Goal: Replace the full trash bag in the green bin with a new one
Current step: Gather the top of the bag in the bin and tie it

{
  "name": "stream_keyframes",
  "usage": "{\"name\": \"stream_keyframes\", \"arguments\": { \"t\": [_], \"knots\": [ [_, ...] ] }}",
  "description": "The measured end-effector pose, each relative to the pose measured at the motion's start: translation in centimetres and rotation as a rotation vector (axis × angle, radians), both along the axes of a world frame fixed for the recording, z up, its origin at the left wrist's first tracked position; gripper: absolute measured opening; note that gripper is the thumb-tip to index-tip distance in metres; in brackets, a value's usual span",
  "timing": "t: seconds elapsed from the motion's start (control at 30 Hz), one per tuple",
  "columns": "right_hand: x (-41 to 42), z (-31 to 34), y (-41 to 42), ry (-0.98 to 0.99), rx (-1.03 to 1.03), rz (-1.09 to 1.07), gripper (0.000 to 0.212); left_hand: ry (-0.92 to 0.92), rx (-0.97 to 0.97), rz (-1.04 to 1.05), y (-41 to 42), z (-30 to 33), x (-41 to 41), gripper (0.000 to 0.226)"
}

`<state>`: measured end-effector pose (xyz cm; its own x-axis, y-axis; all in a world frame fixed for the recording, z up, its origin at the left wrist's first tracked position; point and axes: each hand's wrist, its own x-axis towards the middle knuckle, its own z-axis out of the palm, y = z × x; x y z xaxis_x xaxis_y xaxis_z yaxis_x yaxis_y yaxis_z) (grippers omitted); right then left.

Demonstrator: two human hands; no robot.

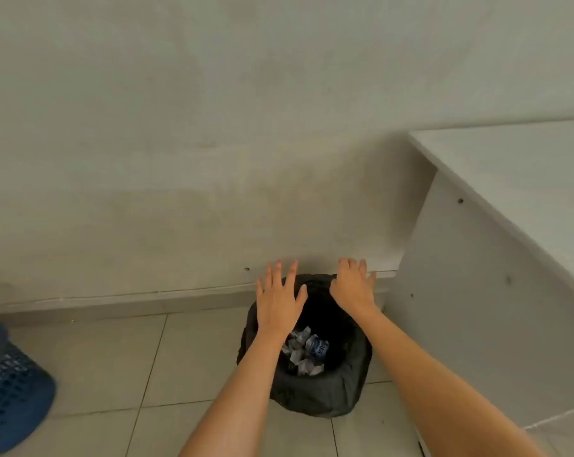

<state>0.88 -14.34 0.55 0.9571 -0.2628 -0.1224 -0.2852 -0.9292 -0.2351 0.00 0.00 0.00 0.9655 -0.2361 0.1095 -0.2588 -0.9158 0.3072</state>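
Tiled floor (91, 364) by the wall carried a bin with a black trash bag (318, 397), above whose far rim the left hand (277, 300) and right hand (353, 286) hovered, fingers straight and apart, holding nothing.

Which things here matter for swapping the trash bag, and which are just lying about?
Part of the job:
black plastic trash bag lining the bin
crumpled paper and wrapper trash inside it
left hand and right hand, both spread over the bag's rim

Just lying about:
blue perforated plastic basket
white laminate desk
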Motion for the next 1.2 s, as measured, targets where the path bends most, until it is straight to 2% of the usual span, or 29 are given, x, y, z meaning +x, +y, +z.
{"name": "stream_keyframes", "arguments": {
  "t": [0.1, 0.23, 0.37, 0.5, 0.63, 0.73, 0.87, 0.97, 1.07, 1.1, 1.17, 1.2],
  "knots": [
    [1.2, -6.3, -0.8, 0.158, -0.055, -0.001, 0.049, 0.138, 0.162, 0.089, 1.5, -5.7, 1.3, 0.054],
    [1.9, -14.0, -1.4, 0.279, -0.043, -0.152, 0.069, 0.278, 0.231, 0.147, 2.9, -13.7, 2.7, 0.055],
    [2.4, -21.5, -2.4, 0.246, 0.030, -0.304, 0.084, 0.371, 0.187, 0.275, 3.2, -21.2, 3.9, 0.058],
    [2.4, -25.3, -4.0, 0.024, 0.033, -0.230, 0.086, 0.211, 0.209, 0.314, 2.7, -25.0, 4.9, 0.057],
    [2.7, -24.8, -4.6, -0.033, 0.228, -0.281, 0.076, 0.074, -0.121, 0.391, 2.6, -25.0, 4.8, 0.052],
    [3.1, -24.9, -5.0, -0.076, 0.290, -0.302, 0.069, -0.063, -0.386, 0.553, 2.6, -25.3, 4.7, 0.050],
    [3.1, -24.9, -5.3, -0.136, 0.400, -0.360, 0.061, 0.157, -0.726, 0.874, 2.6, -25.0, 4.7, 0.042],
    [3.4, -24.8, -5.4, -0.142, 0.469, -0.421, 0.057, 0.242, -0.824, 0.927, 2.5, -24.5, 4.9, 0.055],
    [4.2, -24.7, -5.9, -0.174, 0.585, -0.482, 0.044, 0.303, -0.956, 0.976, 2.3, -24.6, 5.6, 0.061],
    [4.6, -25.0, -6.2, -0.191, 0.653, -0.489, 0.038, 0.345, -1.049, 0.984, 2.4, -25.1, 6.1, 0.062],
    [4.9, -25.6, -6.8, -0.206, 0.848, -0.550, 0.030, 0.529, -1.369, 0.977, 3.1, -25.8, 6.3, 0.071],
    [4.9, -25.8, -7.0, -0.206, 1.020, -0.590, 0.029, 0.647, -1.533, 0.944, 3.6, -26.5, 6.4, 0.076]
  ]
}}
